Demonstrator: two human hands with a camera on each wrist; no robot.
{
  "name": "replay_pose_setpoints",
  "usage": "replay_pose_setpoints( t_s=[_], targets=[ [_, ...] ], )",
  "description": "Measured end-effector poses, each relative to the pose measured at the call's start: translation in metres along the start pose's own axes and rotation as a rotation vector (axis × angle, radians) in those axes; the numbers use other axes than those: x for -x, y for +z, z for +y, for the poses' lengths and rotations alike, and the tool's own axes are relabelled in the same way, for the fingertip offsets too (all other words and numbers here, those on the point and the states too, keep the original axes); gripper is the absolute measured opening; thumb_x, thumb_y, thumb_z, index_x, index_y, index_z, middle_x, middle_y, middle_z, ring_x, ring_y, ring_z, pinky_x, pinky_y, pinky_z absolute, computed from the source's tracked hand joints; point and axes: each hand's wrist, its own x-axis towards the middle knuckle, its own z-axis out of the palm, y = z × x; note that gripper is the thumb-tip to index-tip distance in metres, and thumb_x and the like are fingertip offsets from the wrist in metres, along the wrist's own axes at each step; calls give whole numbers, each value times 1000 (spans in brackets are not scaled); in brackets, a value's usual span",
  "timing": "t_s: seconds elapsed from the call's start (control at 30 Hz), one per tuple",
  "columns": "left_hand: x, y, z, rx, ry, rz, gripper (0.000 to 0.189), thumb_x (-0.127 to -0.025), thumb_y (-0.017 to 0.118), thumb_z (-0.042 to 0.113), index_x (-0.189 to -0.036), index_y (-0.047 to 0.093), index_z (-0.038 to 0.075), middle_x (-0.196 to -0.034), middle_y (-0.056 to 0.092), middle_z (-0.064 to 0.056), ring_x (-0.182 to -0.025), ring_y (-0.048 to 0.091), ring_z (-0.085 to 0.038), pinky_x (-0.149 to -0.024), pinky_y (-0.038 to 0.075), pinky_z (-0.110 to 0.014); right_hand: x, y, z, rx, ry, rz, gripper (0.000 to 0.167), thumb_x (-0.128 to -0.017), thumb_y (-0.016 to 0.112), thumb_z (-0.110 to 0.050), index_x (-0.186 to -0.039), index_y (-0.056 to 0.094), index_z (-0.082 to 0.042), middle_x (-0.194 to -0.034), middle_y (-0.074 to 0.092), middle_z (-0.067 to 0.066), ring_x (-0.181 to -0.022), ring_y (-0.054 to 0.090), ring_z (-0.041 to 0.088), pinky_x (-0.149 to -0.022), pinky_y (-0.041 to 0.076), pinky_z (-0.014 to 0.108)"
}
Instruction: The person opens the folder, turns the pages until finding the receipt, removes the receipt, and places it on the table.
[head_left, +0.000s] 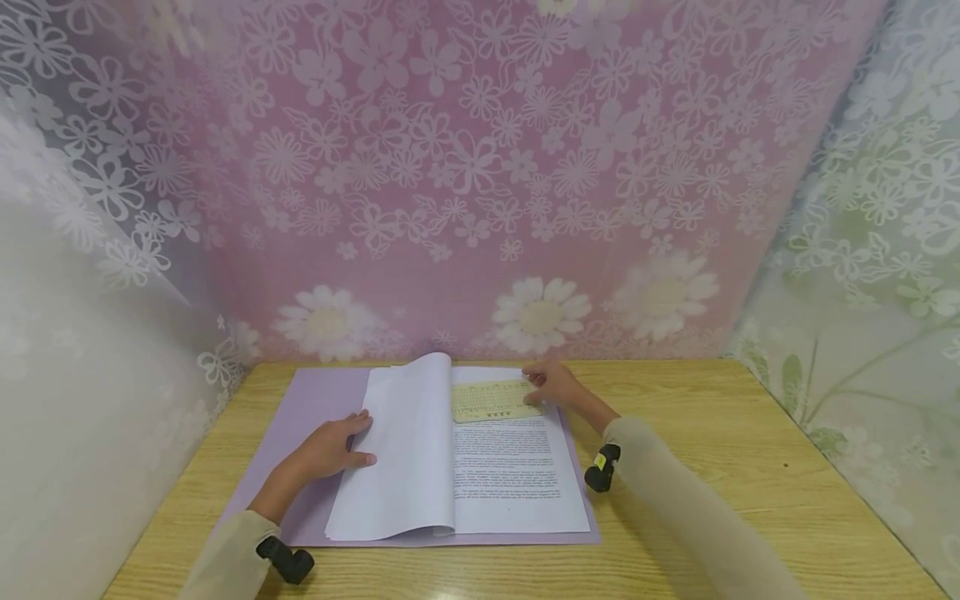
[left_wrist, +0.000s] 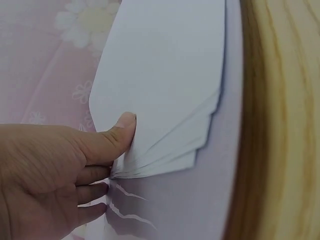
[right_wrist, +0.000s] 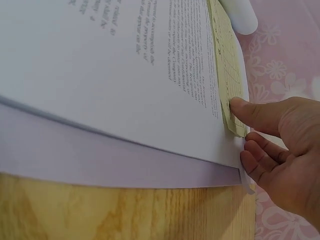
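Observation:
A stack of stapled-looking printed sheets [head_left: 510,483] lies open on a lilac folder [head_left: 281,433]. My left hand [head_left: 330,450] grips the left edge of the turned-over pages [head_left: 405,450]; in the left wrist view its thumb [left_wrist: 122,130] lies on top, the other fingers at the fanned edge. Across the top of the right-hand page lies a pale yellow printed slip [head_left: 487,402], its left end meeting the bulging fold of the turned pages. At its right end my right hand [head_left: 555,387] pinches the slip, thumb [right_wrist: 242,107] on its face and fingertips by its edge.
The folder rests on a wood-grain table [head_left: 712,467], near its back edge. Behind rises a pink floral curtain [head_left: 465,208], with pale floral sheets at both sides. Each sleeve carries a black wrist camera [head_left: 285,560].

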Motion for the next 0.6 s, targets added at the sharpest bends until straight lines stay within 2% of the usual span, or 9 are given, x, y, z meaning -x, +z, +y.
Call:
replay_pose_setpoints(
  t_s=[0.3,0.47,0.6],
  targets=[
    [-1,2,2,-9,1,26,78,-88,79,31,-147,47,-8,-157,40,-27,-146,35,-50,-117,33,-62,-6,-1,1,0,45,-42,65,-78,84,-2,-137,58,8,-128,63,28,-119,60,41,-106,50,52],
    [0,5,1,-15,-7,36,78,-88,79,31,-147,47,-8,-157,40,-27,-147,36,-49,-117,34,-61,-7,-2,2,5,38,-61,63,-80,84,-1,-137,59,8,-128,63,27,-119,59,39,-104,49,51],
    [0,6,1,-20,-19,39,79,-88,79,31,-148,46,-8,-157,39,-26,-147,35,-48,-118,34,-60,-7,-2,1,4,26,-64,61,-81,83,-2,-137,59,7,-123,63,25,-112,59,36,-100,50,50]
  ],
)
